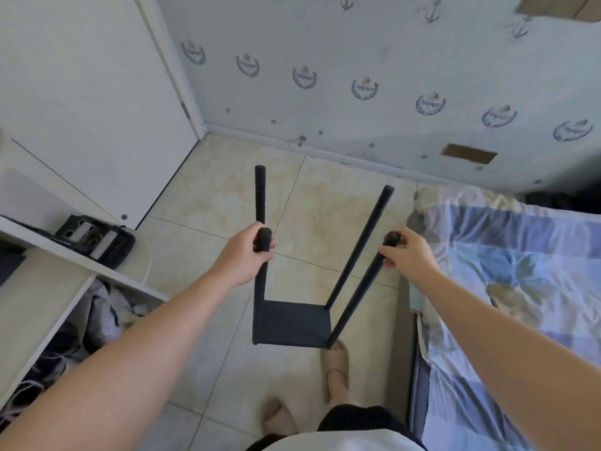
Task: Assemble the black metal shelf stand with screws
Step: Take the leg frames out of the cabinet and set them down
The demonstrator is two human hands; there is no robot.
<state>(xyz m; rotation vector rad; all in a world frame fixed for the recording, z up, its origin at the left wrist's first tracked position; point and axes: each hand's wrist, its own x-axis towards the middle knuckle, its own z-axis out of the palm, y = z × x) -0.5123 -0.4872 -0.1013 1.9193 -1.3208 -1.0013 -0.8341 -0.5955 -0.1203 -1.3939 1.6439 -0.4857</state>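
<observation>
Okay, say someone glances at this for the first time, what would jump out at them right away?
The black shelf stand in mid-frame over the tiled floor: a square plate with four posts pointing up. The left hand and the right hand each grip the top of a near post. At the right edge lies a blue patterned bed cover.

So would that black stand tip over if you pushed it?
Probably tippy: the stand has tall poles over a small base. Likely stiff, since its metal poles look straight. Maybe fairly light: the left hand and right hand each hold just one pole.
</observation>
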